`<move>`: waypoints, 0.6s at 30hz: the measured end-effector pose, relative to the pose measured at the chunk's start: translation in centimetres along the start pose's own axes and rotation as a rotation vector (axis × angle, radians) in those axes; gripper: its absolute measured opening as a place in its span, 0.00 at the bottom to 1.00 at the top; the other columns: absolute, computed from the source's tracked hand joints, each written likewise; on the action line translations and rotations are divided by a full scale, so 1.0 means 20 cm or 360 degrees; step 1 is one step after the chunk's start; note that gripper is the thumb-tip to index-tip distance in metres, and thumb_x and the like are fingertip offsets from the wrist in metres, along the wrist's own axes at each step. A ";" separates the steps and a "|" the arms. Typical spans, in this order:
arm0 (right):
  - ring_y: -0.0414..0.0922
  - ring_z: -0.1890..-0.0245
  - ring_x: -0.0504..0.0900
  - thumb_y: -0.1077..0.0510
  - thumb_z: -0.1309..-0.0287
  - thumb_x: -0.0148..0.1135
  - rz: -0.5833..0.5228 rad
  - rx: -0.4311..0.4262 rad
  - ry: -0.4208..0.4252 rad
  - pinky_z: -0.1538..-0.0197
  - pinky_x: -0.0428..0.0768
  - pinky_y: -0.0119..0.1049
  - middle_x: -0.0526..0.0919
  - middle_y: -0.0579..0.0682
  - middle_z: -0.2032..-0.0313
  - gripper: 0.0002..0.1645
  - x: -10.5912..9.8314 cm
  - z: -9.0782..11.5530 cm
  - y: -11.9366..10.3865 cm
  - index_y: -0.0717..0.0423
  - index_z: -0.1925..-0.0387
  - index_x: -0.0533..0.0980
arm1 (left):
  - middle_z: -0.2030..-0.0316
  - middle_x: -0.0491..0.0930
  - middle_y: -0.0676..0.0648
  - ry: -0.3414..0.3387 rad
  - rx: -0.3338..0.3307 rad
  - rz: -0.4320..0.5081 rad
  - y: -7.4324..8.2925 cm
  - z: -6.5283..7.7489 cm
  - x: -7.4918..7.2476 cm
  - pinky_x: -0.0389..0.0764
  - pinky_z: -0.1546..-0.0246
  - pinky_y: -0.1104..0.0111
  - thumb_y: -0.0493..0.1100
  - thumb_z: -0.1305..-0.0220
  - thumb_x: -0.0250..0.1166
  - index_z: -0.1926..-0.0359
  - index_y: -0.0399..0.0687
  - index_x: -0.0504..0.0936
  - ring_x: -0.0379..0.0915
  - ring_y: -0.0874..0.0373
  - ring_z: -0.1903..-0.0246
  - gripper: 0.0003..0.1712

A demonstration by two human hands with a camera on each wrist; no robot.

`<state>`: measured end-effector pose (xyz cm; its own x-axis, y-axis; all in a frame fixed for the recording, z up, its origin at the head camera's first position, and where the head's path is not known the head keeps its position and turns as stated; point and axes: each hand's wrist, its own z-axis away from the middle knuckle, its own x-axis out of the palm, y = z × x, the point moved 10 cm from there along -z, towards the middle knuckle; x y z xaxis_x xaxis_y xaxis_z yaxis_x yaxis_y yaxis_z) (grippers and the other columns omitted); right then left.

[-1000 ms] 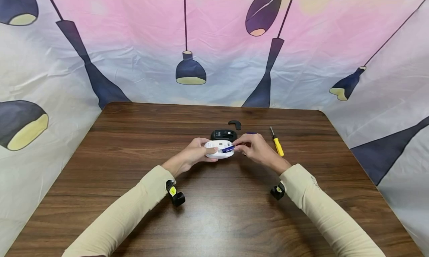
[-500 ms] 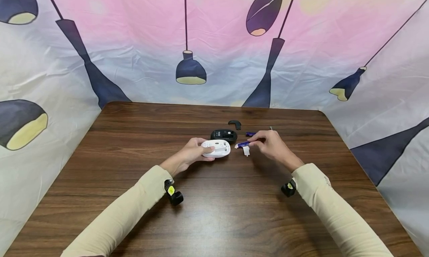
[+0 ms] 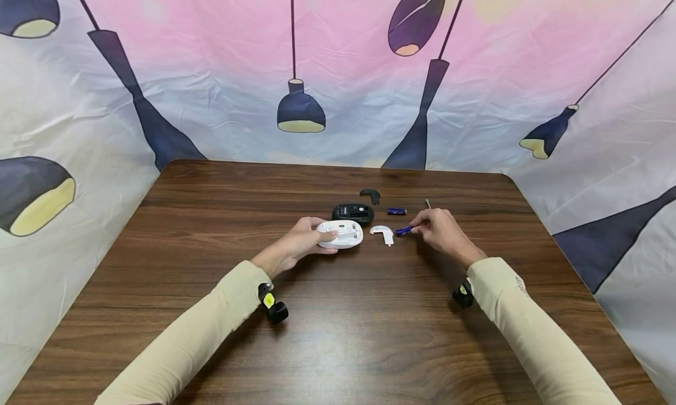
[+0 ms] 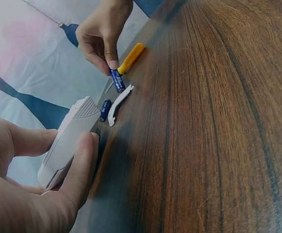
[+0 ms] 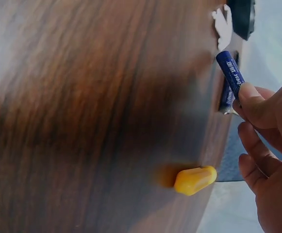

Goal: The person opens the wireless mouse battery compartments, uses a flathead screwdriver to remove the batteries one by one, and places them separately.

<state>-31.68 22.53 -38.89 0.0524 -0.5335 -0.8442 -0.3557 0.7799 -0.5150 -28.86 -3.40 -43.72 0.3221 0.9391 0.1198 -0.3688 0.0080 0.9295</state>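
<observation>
My left hand [image 3: 297, 244] grips a white computer mouse [image 3: 345, 235], underside up, its battery slot showing bare in the head view. Thumb and fingers pinch its sides in the left wrist view. To the right, my right hand [image 3: 442, 233] pinches a blue battery [image 5: 230, 73] by one end between thumb and fingertips, low over the table. The white battery cover [image 3: 384, 233], curved with a tab, lies between the two hands. A second blue battery [image 3: 397, 211] lies on the table just beyond the held one.
Behind the white mouse a black mouse [image 3: 352, 213] lies underside up, with its black cover [image 3: 371, 195] farther back. A screwdriver with a yellow handle [image 5: 195, 180] lies beside my right hand, mostly hidden in the head view. Patterned cloth [image 3: 227, 100] hangs behind the wooden table [image 3: 327, 328].
My right hand has drawn the battery out of the white mouse and carried it right, past the white cover. My left hand with the mouse has shifted slightly left.
</observation>
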 end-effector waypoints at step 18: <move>0.46 0.69 0.85 0.70 0.47 0.71 0.0177 -0.0114 -0.0041 0.59 0.86 0.50 0.87 0.51 0.72 0.05 0.04 -0.02 0.05 0.58 0.72 0.85 | 0.49 0.73 0.35 0.0044 0.0016 -0.0097 -0.02 -0.02 -0.01 0.88 0.57 0.68 0.31 0.29 0.61 0.35 0.24 0.64 0.79 0.57 0.63 0.26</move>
<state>-32.39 22.68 -40.04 0.0328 -0.4359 -0.8994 -0.4261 0.8079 -0.4071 -29.21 -3.39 -44.23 0.3196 0.9461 0.0530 -0.3404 0.0624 0.9382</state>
